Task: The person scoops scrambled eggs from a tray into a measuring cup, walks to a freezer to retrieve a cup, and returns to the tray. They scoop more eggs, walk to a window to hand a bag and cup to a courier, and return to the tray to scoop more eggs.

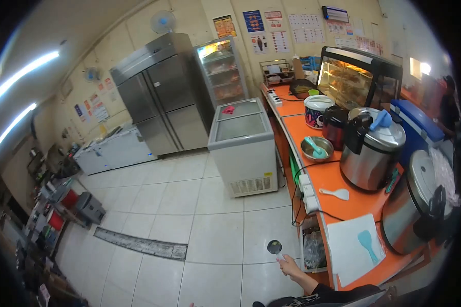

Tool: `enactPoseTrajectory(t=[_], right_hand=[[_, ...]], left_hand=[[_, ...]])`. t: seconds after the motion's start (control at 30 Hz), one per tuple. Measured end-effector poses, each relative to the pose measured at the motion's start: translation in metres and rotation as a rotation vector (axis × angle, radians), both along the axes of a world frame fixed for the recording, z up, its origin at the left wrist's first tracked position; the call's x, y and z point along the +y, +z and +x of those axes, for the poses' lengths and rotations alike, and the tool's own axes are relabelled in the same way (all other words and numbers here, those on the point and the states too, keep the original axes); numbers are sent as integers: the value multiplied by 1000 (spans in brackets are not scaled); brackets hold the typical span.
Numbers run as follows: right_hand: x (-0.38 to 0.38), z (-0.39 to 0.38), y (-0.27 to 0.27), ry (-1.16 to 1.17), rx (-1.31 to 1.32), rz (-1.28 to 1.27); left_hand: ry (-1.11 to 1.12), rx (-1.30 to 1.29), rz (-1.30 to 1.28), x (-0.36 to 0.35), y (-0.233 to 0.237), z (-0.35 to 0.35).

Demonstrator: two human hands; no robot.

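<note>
My right hand (pixel 290 267) is closed round the light handle of a small ladle-like utensil (pixel 274 247) with a round dark head, held out over the floor beside the orange counter. Only a sliver of my left hand (pixel 192 305) shows at the bottom edge, its fingers mostly out of sight. To the right of my right hand, a pale blue rice paddle (pixel 367 245) lies on a white board (pixel 352 250). A white rice paddle (pixel 335 194) rests farther back, near a metal bowl (pixel 317 149) with a teal-handled utensil in it.
Two large steel cookers (pixel 372 153) stand on the orange counter (pixel 312 128), with a lit food warmer (pixel 346 79) behind. Cords and white sockets (pixel 308 193) run along its edge. A chest freezer (pixel 244 163), a steel refrigerator (pixel 164 97) and a floor drain grate (pixel 141 244) lie ahead and left.
</note>
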State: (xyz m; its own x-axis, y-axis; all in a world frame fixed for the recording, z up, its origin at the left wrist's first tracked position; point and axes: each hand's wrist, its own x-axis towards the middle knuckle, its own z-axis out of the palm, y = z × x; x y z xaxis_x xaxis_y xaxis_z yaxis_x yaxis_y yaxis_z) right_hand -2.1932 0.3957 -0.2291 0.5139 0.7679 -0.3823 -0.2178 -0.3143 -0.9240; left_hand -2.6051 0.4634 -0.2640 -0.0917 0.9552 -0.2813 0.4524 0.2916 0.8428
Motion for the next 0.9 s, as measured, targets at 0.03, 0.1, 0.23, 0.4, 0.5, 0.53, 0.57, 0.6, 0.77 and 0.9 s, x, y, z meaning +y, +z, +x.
enactPoseTrajectory(t=[0.03, 0.1, 0.23, 0.4, 0.5, 0.53, 0.57, 0.6, 0.77, 0.9], right_hand=[[25, 4, 1, -55, -36, -47], [73, 10, -8, -143, -59, -106], [163, 49, -65, -345, -181, -330], [373, 161, -141, -275, -269, -478], [518, 229, -96, -393, -361, -148], [567, 255, -85, -426, -299, -16], [617, 301, -112, -305, -642, -61], [654, 328, -95, -293, -750, -44], [815, 456, -49, -417, -1020, -141], [868, 560, -64, -490, -1293, -115]], left_hand=[[-74, -21, 31, 61, 8, 16], [-230, -65, 84, 172, 29, 61], [-677, -2, 259, 364, 48, 182], [-906, 0, 564, 570, 7, 318], [-1014, 95, 495, 651, 37, 406], [-1057, 148, 521, 679, 44, 436], [-1096, 198, 559, 710, 51, 466], [-1097, 166, 566, 738, 60, 499], [-994, 208, 1027, 898, 24, 685], [-895, 195, 997, 936, -14, 774]])
